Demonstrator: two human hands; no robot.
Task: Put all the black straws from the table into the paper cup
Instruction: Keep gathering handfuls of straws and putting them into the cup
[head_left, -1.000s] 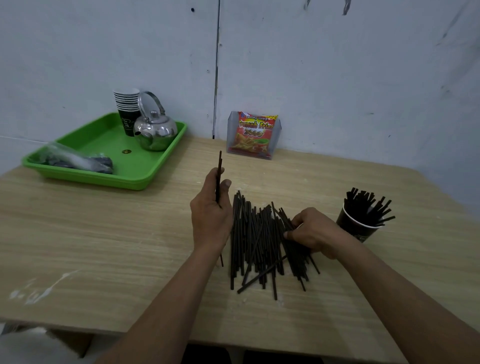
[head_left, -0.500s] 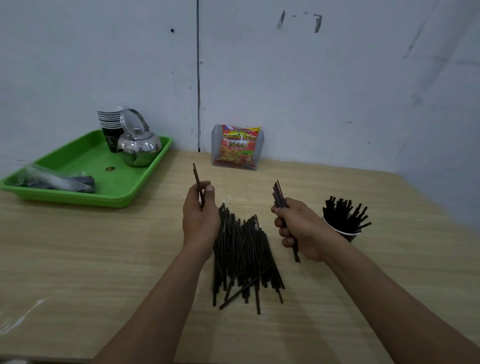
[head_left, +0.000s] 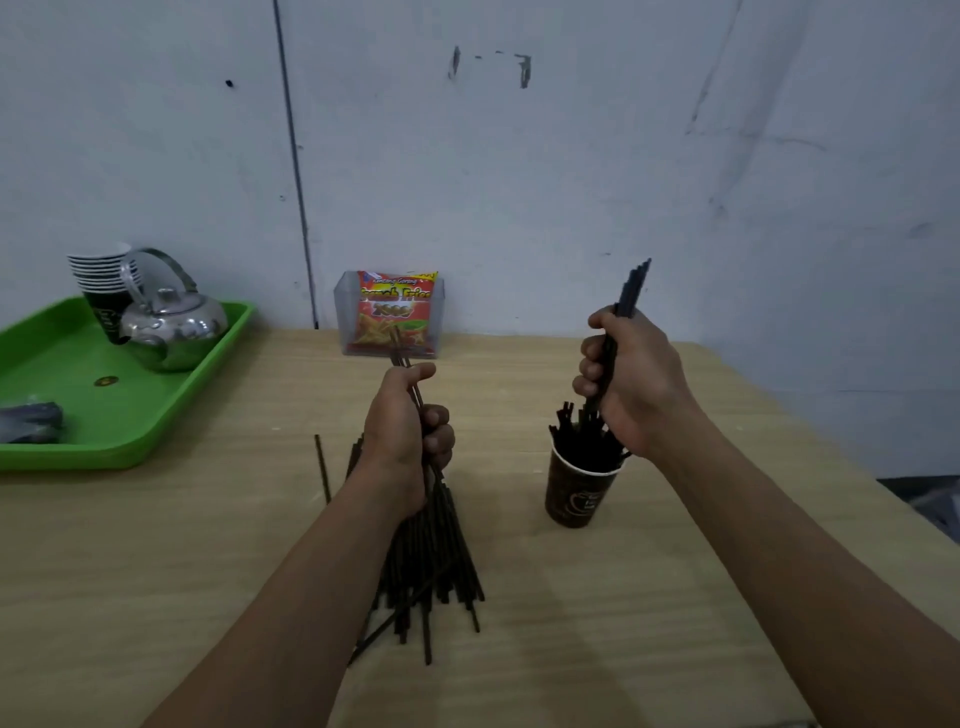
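A pile of black straws (head_left: 431, 561) lies on the wooden table (head_left: 156, 571) in front of me. My left hand (head_left: 405, 436) hovers over the pile's far end and grips a thin black straw (head_left: 402, 358) that points up and away. One loose straw (head_left: 322, 467) lies to the left of the pile. My right hand (head_left: 628, 379) holds a small bundle of black straws (head_left: 631, 288) upright, its lower ends reaching into the dark paper cup (head_left: 579, 493), which stands on the table and holds several straws.
A green tray (head_left: 78, 415) at the left carries a metal kettle (head_left: 171, 325), a stack of paper cups (head_left: 104, 280) and a dark packet (head_left: 31, 421). A red snack bag in a clear holder (head_left: 392, 312) leans on the back wall. The table's right edge is near the cup.
My right hand lifted its bundle from beside the pile and carried it right, over the cup. My left hand stayed above the pile with its straw. The camera tilted and moved closer.
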